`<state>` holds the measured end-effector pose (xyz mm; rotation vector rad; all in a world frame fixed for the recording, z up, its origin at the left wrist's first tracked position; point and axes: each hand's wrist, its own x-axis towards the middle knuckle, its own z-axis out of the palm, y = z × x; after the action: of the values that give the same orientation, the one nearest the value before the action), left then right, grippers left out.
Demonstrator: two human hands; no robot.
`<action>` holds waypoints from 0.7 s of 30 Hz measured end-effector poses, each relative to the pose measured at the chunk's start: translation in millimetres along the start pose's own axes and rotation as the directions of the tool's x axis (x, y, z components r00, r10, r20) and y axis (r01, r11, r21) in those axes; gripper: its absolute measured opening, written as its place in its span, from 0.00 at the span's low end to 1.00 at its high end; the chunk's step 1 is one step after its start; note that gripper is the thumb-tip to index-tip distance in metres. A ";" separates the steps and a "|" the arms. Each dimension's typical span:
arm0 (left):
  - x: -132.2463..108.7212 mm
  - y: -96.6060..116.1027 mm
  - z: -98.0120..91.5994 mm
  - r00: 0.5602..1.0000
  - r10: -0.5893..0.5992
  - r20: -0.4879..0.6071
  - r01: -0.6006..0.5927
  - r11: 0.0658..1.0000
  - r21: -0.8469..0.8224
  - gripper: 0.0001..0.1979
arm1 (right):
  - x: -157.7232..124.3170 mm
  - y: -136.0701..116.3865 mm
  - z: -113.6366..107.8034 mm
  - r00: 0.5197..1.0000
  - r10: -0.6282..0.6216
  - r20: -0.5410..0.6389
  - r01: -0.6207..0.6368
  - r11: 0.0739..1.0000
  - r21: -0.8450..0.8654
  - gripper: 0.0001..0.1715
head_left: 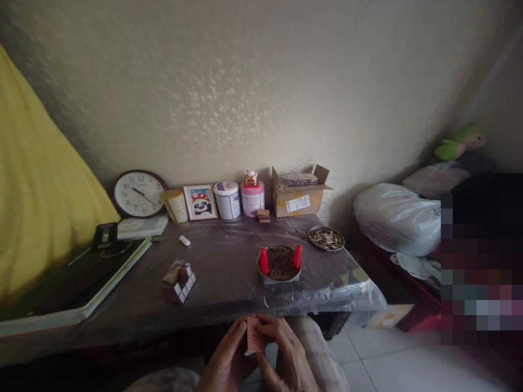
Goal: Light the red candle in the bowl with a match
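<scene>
Both hands are close together in front of the table edge, above the lap. My left hand (pixel 229 348) grips the left side of a small matchbox (pixel 255 336), pale brown with red print. On its right side, the fingers of my right hand (pixel 288 348) close around the same box. Its ends are partly covered by the fingers, so I cannot tell whether it is slid open. Beyond the hands stands a round tin (pixel 280 279) of dark grainy material, with a red candle (pixel 263 261) at its left and another red candle (pixel 298 257) at its right.
A plate of matchsticks (pixel 326 238) lies near the table's right edge. White-sided boxes (pixel 183 286) stand left of the tin. Along the wall are a clock (pixel 140 193), a picture frame (pixel 200 202), canisters (pixel 227 200) and a cardboard box (pixel 300 201). Plastic film covers the table (pixel 229 256).
</scene>
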<state>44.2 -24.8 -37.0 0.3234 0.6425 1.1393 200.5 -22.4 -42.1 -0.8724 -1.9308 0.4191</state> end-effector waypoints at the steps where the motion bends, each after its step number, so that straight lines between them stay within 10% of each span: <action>1: 0.8 -2.2 -1.7 1.000 -0.018 0.009 0.018 1.000 -0.023 0.14 | -0.9 -0.5 0.1 1.000 -0.001 0.017 0.000 1.000 0.007 0.23; 21: -6.1 -9.5 -8.5 0.994 0.000 0.106 0.015 0.989 -0.146 0.11 | 0.2 -11.4 18.2 0.998 -0.016 -0.058 0.009 0.991 -0.132 0.20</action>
<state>44.3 -34.9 -46.9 0.2540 0.4636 1.1472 180.2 -28.9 -44.0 -0.9469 -1.9252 0.2574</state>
